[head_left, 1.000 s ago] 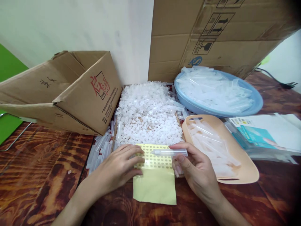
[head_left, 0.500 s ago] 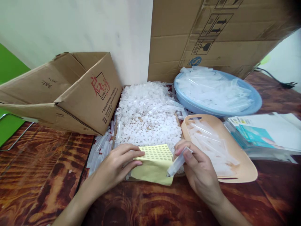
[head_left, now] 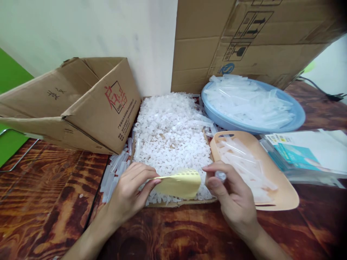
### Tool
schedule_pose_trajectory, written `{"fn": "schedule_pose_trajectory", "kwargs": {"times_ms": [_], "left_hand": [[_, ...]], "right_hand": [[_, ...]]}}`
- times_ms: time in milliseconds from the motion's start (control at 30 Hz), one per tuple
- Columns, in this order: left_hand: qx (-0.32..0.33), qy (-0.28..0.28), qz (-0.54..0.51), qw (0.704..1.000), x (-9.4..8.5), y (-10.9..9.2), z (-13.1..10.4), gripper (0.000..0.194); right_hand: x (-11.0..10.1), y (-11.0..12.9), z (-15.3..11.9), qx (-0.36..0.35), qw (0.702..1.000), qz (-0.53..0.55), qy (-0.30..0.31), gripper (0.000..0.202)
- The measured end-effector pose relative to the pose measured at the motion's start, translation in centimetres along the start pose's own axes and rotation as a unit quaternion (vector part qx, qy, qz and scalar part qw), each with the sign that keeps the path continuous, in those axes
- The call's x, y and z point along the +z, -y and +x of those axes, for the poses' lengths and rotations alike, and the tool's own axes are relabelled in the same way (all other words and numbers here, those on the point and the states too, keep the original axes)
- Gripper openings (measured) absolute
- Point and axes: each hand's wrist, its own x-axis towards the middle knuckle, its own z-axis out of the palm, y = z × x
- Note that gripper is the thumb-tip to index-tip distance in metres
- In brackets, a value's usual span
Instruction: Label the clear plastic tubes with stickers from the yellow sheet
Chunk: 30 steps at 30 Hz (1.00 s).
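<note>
My left hand (head_left: 137,187) pinches the left edge of a yellow sticker sheet (head_left: 179,186) between thumb and fingers. Rows of small round dots show along the sheet's curled upper side. To its right, my right hand (head_left: 231,195) is curled around a clear plastic tube (head_left: 220,176), whose round end points toward me; its far part is hidden by the fingers. The right fingertips are close to the sheet's right edge, with a small gap. Beneath both hands lies a shallow cardboard tray (head_left: 173,204) full of small translucent white plastic pieces (head_left: 173,144).
An open cardboard box (head_left: 108,104) stands at left, with loose clear tubes (head_left: 116,171) beside it. A blue basin (head_left: 244,124) and a peach tray (head_left: 284,193) hold more tubes at right. Plastic-wrapped packets (head_left: 306,155) lie beyond. A large carton (head_left: 200,47) rises behind.
The yellow sheet has tilted and curled, so its dotted face is now seen nearly edge-on. My right hand has turned the tube from slanting across the sheet to end-on, and moved slightly right.
</note>
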Motion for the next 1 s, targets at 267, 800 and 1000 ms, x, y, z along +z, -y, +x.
{"fn": "schedule_pose_trajectory", "kwargs": {"times_ms": [267, 800, 1000], "left_hand": [[0.010, -0.041, 0.017, 0.999, 0.0, -0.3, 0.1, 0.017], [-0.084, -0.058, -0.110, 0.989, 0.4, -1.6, -0.4, 0.018], [-0.059, -0.041, -0.104, 0.992, 0.6, -1.8, -0.4, 0.018]], "right_hand": [[0.3, 0.0, 1.1, 0.058, 0.992, -0.094, 0.057, 0.031], [0.1, 0.9, 0.6, 0.232, 0.951, 0.094, 0.183, 0.041], [0.3, 0.6, -0.3, 0.205, 0.964, 0.100, 0.133, 0.035]]}}
